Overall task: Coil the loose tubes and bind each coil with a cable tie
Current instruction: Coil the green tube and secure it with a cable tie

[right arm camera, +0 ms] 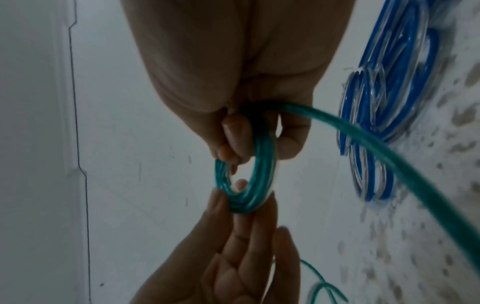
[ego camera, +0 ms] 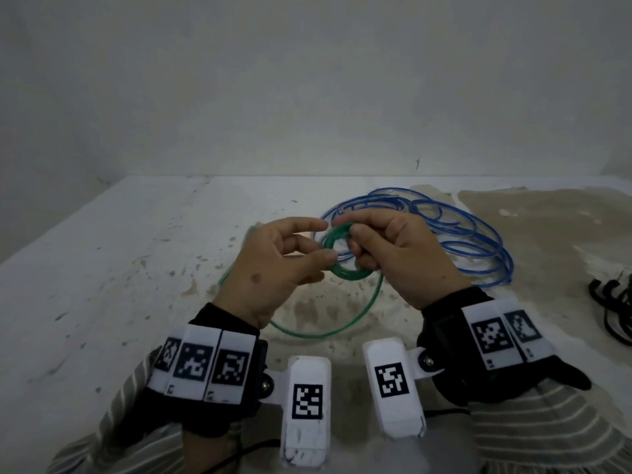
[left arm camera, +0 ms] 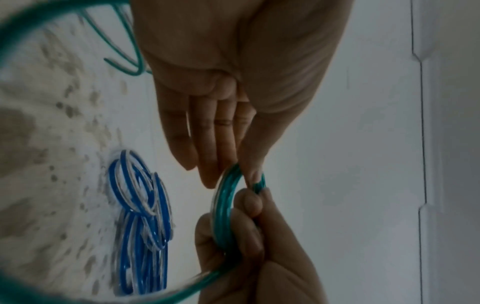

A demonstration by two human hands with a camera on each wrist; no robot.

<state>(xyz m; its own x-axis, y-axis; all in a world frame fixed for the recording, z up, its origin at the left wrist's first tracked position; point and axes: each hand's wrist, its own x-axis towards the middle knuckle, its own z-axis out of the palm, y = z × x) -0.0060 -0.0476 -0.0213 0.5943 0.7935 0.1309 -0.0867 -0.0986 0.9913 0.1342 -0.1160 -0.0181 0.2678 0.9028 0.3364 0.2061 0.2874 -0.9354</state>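
Note:
A small tight coil of green tube [ego camera: 345,273] hangs between both hands above the table. My right hand [ego camera: 349,234] grips its right side, fingers curled through the ring [right arm camera: 244,205]. My left hand [ego camera: 328,239] pinches the coil's left edge [left arm camera: 224,205] between thumb and index finger, its other fingers held straight. The green tube's loose tail [ego camera: 359,313] curves down from the coil onto the table and runs back under the left hand. A long blue tube [ego camera: 461,241] lies in loose loops on the table behind the right hand.
Black cable ties [ego camera: 612,302] lie at the right edge of the stained white table [ego camera: 136,251]. A plain wall stands close behind the table. More green tube [left arm camera: 124,65] lies on the surface left of my left hand.

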